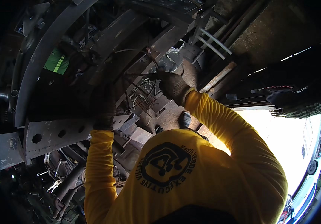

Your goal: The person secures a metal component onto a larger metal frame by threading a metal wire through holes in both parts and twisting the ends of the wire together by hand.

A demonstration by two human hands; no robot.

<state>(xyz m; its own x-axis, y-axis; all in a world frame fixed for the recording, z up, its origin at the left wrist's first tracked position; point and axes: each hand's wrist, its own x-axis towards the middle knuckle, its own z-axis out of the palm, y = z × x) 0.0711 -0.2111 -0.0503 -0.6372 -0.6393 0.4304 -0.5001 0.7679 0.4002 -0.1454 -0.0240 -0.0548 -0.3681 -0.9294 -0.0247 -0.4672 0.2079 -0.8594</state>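
Observation:
My right hand [173, 86], in a dark knitted glove, is closed round the end of a thin dark rod [141, 74] that points left toward the steel frame. My left hand [105, 102], also gloved, reaches up into deep shadow at the end of a steel beam with round holes [52, 135]. Its fingers are too dark to make out. Between the two hands hangs a thin loop of wire or cable [153, 59]. Both my arms wear yellow sleeves.
A large curved steel bar [37, 61] rises at the left. Pipes and scrap metal [65, 186] lie below the beam. A ladder-like metal piece [215, 43] stands at the top. My shoe [184, 119] shows below. Bright daylight and a parked car [306, 186] appear at the right.

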